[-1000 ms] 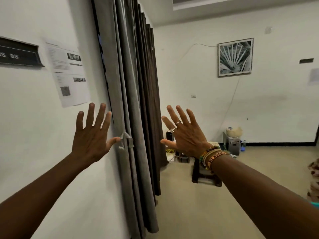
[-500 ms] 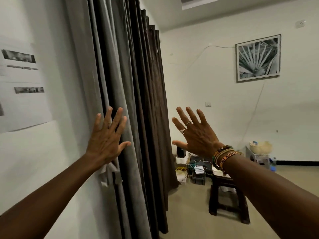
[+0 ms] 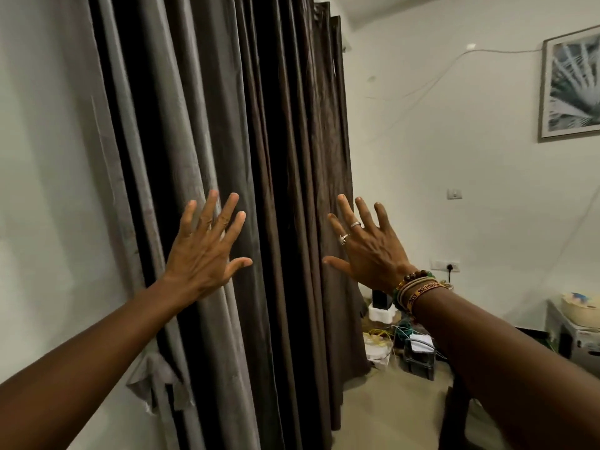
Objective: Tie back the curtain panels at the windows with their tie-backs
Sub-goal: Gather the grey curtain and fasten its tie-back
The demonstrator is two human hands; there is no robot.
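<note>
Lighting was soft, diffuse and moderately dim; no source was in frame. The wall (image 3: 454,151) rendered bright with a faint green-grey cast. The curtain (image 3: 276,141) rendered dark, with deep shadow between its folds. Wide-angle distortion bowed vertical lines toward the edges. Focus was sharp at centre, softer at the borders.

I am wearing two rings on my right hand (image 3: 373,251): a plain silver band (image 3: 355,224) on the middle finger and a silver ring with a small raised setting (image 3: 343,238) on the index finger. Around that wrist I am wearing a stack of bracelets (image 3: 417,285): brown wooden beads (image 3: 412,276), green beads (image 3: 430,273), pale corded bands and a woven orange band with dark lettering (image 3: 423,291). My left hand (image 3: 201,254) and both forearms are showing bare.
</note>
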